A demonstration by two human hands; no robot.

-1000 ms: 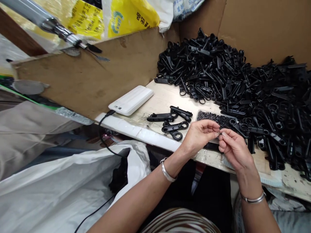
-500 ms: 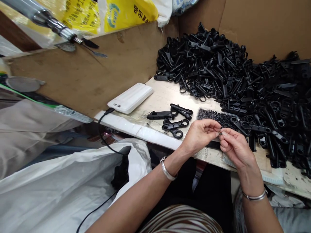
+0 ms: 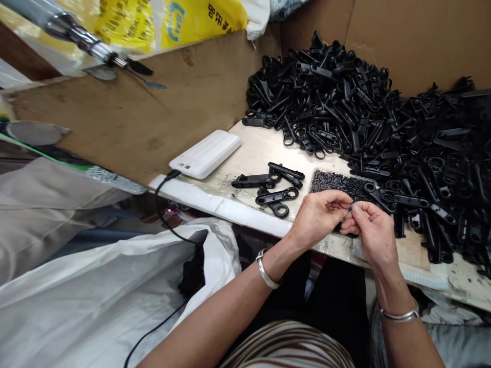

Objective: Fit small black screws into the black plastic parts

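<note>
While our two hands meet over the near edge of the tabletop (image 3: 253, 153), we pinch one tiny dark part (image 3: 350, 206) between them. Our left hand (image 3: 320, 217) closes thumb and forefinger on it from the left, and our right hand (image 3: 370, 230) closes on it from the right, so both grips are drawn nearly shut around the same piece. It is too small for us to tell its shape or how its long axis runs; it sits right at the fingertips, equally near either hand.

Just beyond our fingers lies a shallow tray of small black bits (image 3: 337, 182), partly hidden by our left knuckles. Left of the tray, a few loose black clips (image 3: 274, 188) lie apart on the bare surface. To the right and behind, a big heap of black clips (image 3: 383, 117) spreads against the cardboard wall (image 3: 422, 36), with its nearest pieces almost touching our right hand. Further left rests a white power bank (image 3: 206, 153), its black cable (image 3: 164, 204) dropping over the edge toward a white plastic sack (image 3: 95, 291). Nothing stands between our hands and the tray.
</note>
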